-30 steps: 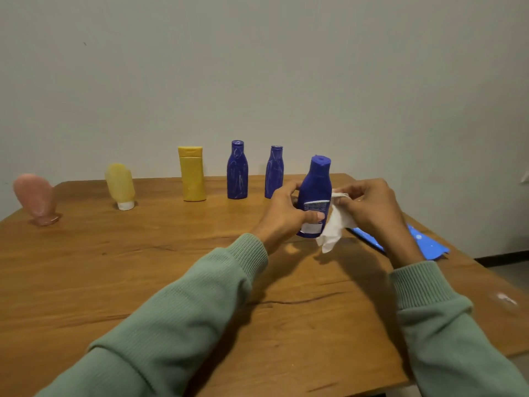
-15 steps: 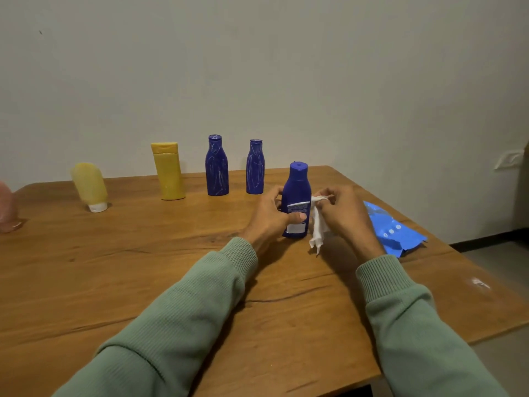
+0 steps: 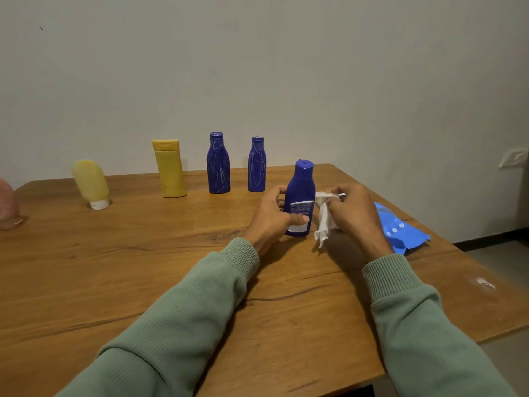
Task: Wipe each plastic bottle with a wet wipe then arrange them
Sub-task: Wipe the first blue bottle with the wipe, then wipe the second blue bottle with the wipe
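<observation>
The blue bottle in hand [image 3: 300, 193] stands upright near the right rear part of the wooden table [image 3: 137, 262], cap uppermost, with its white label facing the camera; its base sits at the table surface. The left hand [image 3: 272, 217] grips the bottle from the left side; the fingers are curled round the back of the body and the thumb lies across the lower part of the label. The right hand [image 3: 355, 213] holds the wet wipe [image 3: 325, 220] just beside the bottle; the fingers are bunched together and pinch the upper part of the wipe, the top end of the wipe lies against the right side of the bottle, and the loose lower end hangs down toward the table. The blue wipe pack [image 3: 400, 229] lies flat on the table just behind the right hand, near the right edge. Along the rear edge, well apart from the hands, stand from right to left: a slim blue bottle [image 3: 257, 166], upright; a wider blue bottle [image 3: 218, 164], upright, both showing pale scribble marks; a yellow bottle [image 3: 170, 170], upright; a pale yellow tube [image 3: 90, 181], standing on its white cap and leaning left; a pink bottle [image 3: 7, 206], cut off by the left edge of the view. Both forearms wear green sleeves [image 3: 200, 305].
</observation>
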A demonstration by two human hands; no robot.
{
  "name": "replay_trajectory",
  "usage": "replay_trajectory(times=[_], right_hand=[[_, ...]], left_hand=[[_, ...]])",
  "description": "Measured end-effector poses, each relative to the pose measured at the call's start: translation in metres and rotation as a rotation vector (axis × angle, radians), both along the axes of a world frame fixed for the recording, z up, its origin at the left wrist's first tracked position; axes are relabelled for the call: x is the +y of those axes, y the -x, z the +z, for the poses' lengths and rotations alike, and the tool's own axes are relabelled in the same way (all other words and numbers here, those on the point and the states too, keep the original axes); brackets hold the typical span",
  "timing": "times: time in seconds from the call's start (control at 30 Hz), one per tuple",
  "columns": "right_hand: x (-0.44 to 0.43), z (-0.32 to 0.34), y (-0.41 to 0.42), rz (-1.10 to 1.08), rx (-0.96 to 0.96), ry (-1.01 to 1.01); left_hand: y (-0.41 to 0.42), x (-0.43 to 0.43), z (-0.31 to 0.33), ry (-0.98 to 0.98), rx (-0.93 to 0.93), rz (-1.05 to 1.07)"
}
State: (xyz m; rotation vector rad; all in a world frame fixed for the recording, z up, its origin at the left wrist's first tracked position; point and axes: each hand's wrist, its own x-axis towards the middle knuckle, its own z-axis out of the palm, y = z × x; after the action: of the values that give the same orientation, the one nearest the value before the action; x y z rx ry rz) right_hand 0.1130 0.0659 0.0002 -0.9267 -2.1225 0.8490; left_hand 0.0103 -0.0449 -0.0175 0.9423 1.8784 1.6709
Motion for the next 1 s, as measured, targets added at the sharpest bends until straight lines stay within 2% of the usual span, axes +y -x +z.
replay_trajectory(times=[0.2, 0.33, 0.53, 0.7, 0.87, 1.0], right_hand=[[0.001, 0.000, 0.001, -0.015, -0.003, -0.015], [0.003, -0.001, 0.000, -0.032, 0.026, -0.031], [-0.003, 0.028, -0.007, -0.220, 0.478, -0.177], [-0.043, 0.061, -0.013, -0.131, 0.657, -0.367], [-0.086, 0.062, 0.010, 0.055, 0.622, -0.340], [-0.102, 0.044, 0.047, 0.193, 0.462, -0.229]], left_hand=[[0.006, -0.005, 0.001, -0.043, -0.060, 0.056], [0.013, -0.007, 0.000, -0.053, -0.026, 0.148], [0.020, -0.013, 0.004, -0.088, -0.003, 0.216], [0.036, -0.023, 0.008, -0.071, 0.010, 0.220], [0.061, -0.028, 0.011, -0.028, 0.014, 0.196], [0.084, -0.024, 0.006, -0.044, -0.076, 0.176]])
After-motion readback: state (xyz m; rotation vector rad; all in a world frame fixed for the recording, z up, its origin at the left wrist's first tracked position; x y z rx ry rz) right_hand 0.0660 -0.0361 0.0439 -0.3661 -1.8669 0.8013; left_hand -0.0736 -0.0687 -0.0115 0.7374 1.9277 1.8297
